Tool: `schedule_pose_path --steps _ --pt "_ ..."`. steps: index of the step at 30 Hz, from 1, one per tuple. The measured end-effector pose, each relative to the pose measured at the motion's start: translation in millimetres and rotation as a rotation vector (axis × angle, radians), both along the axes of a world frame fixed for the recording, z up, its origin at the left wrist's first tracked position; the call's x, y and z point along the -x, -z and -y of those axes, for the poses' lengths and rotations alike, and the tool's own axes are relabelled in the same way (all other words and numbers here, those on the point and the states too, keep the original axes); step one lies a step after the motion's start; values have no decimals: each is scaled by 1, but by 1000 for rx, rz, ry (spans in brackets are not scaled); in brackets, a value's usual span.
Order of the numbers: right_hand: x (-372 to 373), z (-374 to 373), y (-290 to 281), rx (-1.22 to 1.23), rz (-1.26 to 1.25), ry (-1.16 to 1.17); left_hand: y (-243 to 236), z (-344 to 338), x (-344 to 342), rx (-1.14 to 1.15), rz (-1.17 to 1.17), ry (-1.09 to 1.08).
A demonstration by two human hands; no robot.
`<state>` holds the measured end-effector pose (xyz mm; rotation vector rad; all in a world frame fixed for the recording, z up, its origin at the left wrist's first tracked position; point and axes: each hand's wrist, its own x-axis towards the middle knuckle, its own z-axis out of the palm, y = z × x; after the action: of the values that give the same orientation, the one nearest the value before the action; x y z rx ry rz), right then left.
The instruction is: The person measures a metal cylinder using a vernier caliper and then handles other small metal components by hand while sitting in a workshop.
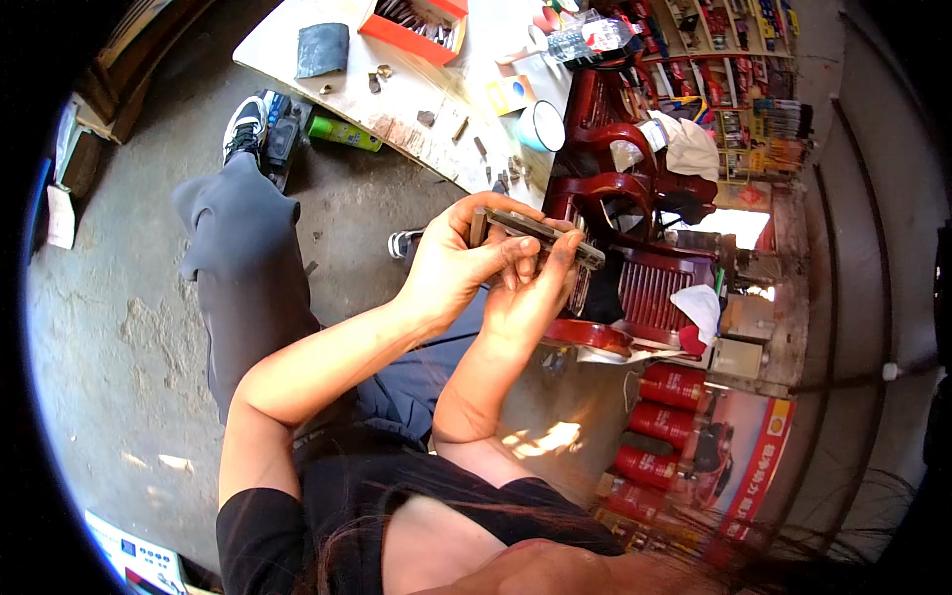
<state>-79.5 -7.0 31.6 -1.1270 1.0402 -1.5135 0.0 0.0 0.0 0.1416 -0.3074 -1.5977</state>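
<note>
Near the middle of the head view, my left hand (456, 268) is closed on a flat, dark metal piece (520, 225) with a short upright part at its left end. My right hand (535, 283) is closed on the same piece from the right, below its far end, with fingers partly hidden. Thin metal parts show just beside the right fingers, too small to make out. Beyond my hands, small metal bits (459, 129) lie scattered on the white worktable (407, 119).
On the table are a red-orange box (415, 26), dark pad (322, 50), bottle (585, 45) and enamel mug (539, 126). A green can (344, 134) lies below. Wooden chairs (645, 297) and stocked racks (709, 59) stand right; red cylinders (674, 387) show lower right.
</note>
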Motion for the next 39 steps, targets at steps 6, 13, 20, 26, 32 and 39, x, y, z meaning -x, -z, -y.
schedule_pose_path --steps 6,13,20,26,32,39 --pt "3 1 2 -46 190 -37 -3 1 -7 27 27 54" --pt "10 0 -18 48 722 -268 -7 4 -18 -27 -431 220" --pt "5 -15 -19 214 599 -420 -6 5 -38 34 -223 158" --pt "-3 -19 -17 216 555 -427 -14 4 -41 135 -254 149" --pt "-18 -22 -22 148 566 -491 -9 7 -37 68 -246 159" --pt "-29 -29 -27 -10 740 -467 -9 12 -36 179 -207 56"
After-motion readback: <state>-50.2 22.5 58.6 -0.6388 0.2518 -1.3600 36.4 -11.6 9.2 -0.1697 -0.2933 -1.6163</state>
